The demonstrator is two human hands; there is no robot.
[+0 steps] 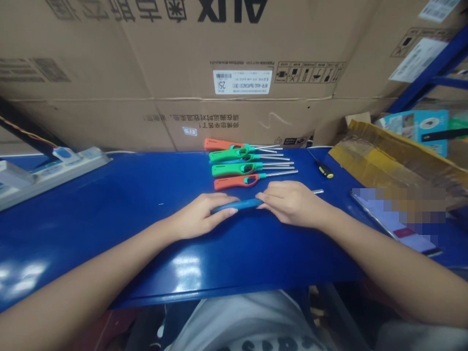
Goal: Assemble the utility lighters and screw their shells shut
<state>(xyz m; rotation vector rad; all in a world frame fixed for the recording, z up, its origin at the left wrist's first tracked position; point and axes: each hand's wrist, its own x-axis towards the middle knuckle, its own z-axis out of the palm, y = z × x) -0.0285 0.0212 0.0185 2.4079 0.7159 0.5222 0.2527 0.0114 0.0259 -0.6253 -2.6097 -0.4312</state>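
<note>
A blue long-necked gas lighter point(245, 204) lies level between my two hands, just above the blue table. My left hand point(204, 214) pinches the end of its handle between thumb and fingers. Closed around the lighter's front part is my right hand point(290, 202), which hides the trigger area; the metal tip pokes out to its right. Just beyond my hands, several similar lighters are lined up side by side, with an orange one point(234, 182) nearest and a green one point(230, 169) behind it. Their metal necks all point right.
A small black-and-yellow screwdriver point(323, 169) lies right of the lighters. Farther right are a tablet-like device point(391, 222) and a tape-covered cardboard piece point(402, 161). A white power strip point(73, 168) sits at the left. A large cardboard box point(175, 78) stands behind the table.
</note>
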